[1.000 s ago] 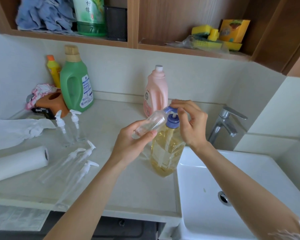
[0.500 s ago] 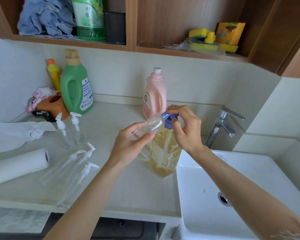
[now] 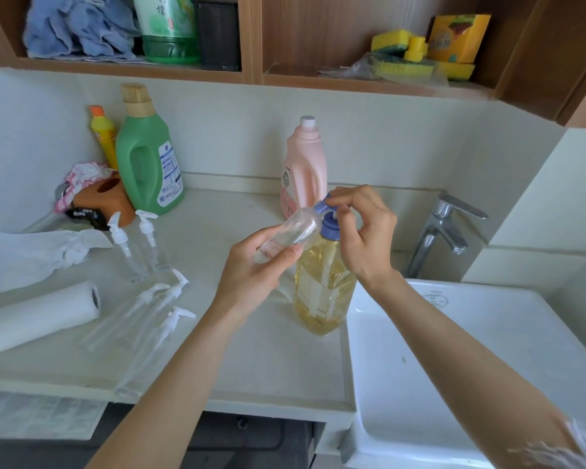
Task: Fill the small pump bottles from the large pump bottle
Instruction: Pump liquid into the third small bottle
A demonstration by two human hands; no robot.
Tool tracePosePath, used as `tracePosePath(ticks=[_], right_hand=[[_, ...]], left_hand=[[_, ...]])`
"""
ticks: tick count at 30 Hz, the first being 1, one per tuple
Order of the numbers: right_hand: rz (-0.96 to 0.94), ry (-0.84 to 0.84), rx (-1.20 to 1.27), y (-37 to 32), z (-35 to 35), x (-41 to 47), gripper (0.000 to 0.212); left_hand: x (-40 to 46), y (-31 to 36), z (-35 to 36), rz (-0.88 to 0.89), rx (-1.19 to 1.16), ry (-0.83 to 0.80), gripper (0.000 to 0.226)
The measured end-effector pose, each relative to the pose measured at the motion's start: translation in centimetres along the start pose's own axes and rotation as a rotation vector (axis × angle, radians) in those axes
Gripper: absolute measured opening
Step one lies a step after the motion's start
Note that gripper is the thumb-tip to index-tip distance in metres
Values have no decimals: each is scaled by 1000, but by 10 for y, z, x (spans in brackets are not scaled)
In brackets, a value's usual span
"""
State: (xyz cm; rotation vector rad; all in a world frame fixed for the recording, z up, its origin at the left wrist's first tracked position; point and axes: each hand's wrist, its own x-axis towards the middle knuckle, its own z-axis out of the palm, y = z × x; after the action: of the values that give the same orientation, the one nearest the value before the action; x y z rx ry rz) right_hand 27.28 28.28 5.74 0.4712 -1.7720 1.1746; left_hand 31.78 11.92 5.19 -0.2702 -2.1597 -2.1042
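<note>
The large pump bottle [image 3: 322, 286] of yellow liquid, with a blue pump head [image 3: 329, 225], stands on the counter beside the sink. My right hand [image 3: 362, 231] sits on top of the pump head, fingers curled over it. My left hand [image 3: 257, 269] grips a small clear bottle [image 3: 295, 230] without a cap, tilted with its mouth at the blue nozzle. Two small pump bottles [image 3: 139, 245] stand upright to the left. Three more small pump bottles [image 3: 142, 309] lie on the counter in front of them.
A paper towel roll [image 3: 41, 314] and a crumpled sheet lie at the left. Green [image 3: 149, 154], yellow and pink [image 3: 305, 167] detergent bottles stand along the wall. The white sink [image 3: 454, 350] and chrome tap [image 3: 444, 228] are on the right. Shelves hang overhead.
The pump head went down under my right hand and has come back up. My left hand keeps the small bottle at the nozzle. The view shifted slightly.
</note>
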Motion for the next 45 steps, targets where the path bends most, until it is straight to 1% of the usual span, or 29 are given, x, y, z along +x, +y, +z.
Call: tracePosePath(ticks=[3,7,12,16,22,25,35,38,41,45], right_hand=[[-7,7,15,3,1,-3,29],[-30,-34,-30,-1,-3,2,29],[3,-131,-68,-1,-10,13,31],[-22,-156,-63,-3,-12,14,31],[0,-103,-41,1,-10,11,32],[-33,-74,-28,5,-8,5,32],[-46,-30,3,16,0,-12,34],[-27,-69,-9,9,-3,-10,33],[-23,-163,-18,4,-12,0,34],[-57,-275,-38,3,-24,22,42]], left_hand=[[-1,-2,0,-21,6,15,20],[0,0,1,-10,5,1,20],[2,2,-2,42,45,-16,22],[3,2,-2,84,76,0,21],[4,4,-3,94,108,-7,23],[4,2,-2,100,125,0,23],[4,-5,-4,44,148,9,19],[2,1,-3,38,151,15,19],[2,3,-4,34,144,14,18],[6,8,-4,49,143,5,24]])
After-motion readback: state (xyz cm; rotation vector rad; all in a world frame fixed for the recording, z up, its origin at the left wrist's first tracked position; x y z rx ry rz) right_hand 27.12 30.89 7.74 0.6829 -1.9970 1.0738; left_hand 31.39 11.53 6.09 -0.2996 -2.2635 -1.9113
